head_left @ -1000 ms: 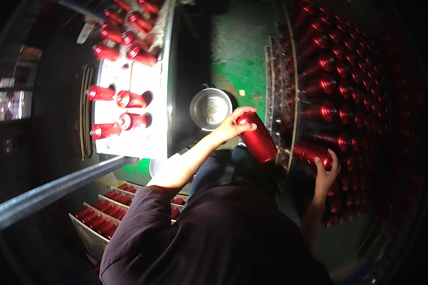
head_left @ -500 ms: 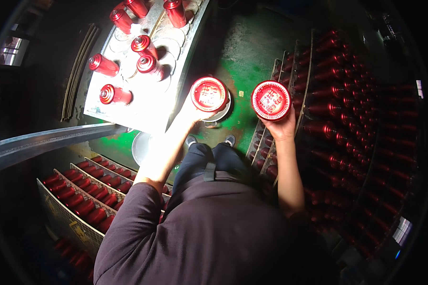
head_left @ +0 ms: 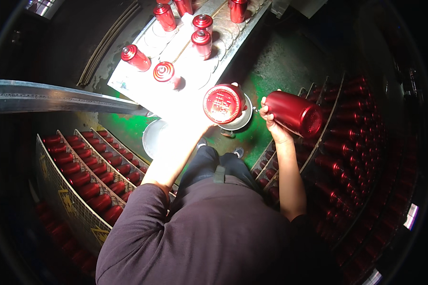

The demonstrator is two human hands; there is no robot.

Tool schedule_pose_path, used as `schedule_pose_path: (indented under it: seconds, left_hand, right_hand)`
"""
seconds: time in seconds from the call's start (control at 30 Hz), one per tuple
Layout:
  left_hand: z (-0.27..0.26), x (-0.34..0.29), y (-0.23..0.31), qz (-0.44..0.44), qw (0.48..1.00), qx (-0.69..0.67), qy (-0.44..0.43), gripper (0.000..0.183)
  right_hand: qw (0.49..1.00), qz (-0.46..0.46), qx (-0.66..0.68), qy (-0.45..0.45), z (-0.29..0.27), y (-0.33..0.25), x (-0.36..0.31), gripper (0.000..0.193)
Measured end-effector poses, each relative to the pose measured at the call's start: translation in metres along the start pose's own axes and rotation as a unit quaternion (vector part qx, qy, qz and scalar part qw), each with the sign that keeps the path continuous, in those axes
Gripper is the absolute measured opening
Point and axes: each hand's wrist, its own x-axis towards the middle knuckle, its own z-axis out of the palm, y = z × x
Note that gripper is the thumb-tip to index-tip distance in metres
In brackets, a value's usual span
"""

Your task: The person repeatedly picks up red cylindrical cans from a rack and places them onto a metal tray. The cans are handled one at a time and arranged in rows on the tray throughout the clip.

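My left hand (head_left: 209, 125) is closed around a glossy red bottle (head_left: 222, 104), whose round base with its ridged rim and raised marks faces up. Fingertips show along its far and right sides; glare washes out the wrist. To the right, my right hand (head_left: 274, 124) grips a second red bottle (head_left: 295, 113) by its left end. That one lies almost on its side, its base pointing right and a little toward me. The two bottles are apart. Several similar red bottles (head_left: 201, 43) with stepped shoulders and small necks stand on the metal table (head_left: 223, 64) beyond my left hand.
A white bucket (head_left: 154, 138) stands on the green floor, and a round pale container (head_left: 236, 124) sits beneath the left bottle. Racks of red bottles (head_left: 100, 203) flank me at left, with more bottles (head_left: 335, 164) at right. A metal rail (head_left: 66, 99) meets the table's corner.
The right bottle has tipped from base-up to nearly sideways, its base swinging right. The left bottle tilts slightly in my hand. The whole view has shifted, with the table now farther right and up.
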Motion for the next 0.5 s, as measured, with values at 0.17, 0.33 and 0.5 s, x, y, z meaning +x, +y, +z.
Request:
schedule_pose_path:
  seconds: [0.17,0.33,0.5]
  left_hand:
    - [-0.01,-0.041,0.025,0.084,0.996,0.008,0.028,0.046]
    - [-0.01,-0.084,0.051,0.168,0.98,0.066,0.09,0.047]
    - [-0.006,-0.14,0.089,0.19,0.94,0.182,0.215,0.043]
  right_hand:
    - [0.999,-0.006,0.033,0.037,-0.006,-0.005,0.003,0.057]
    - [0.987,-0.053,-0.079,0.126,-0.023,-0.046,0.007,0.068]
    - [0.827,-0.255,-0.434,0.251,0.025,-0.044,0.083,0.053]
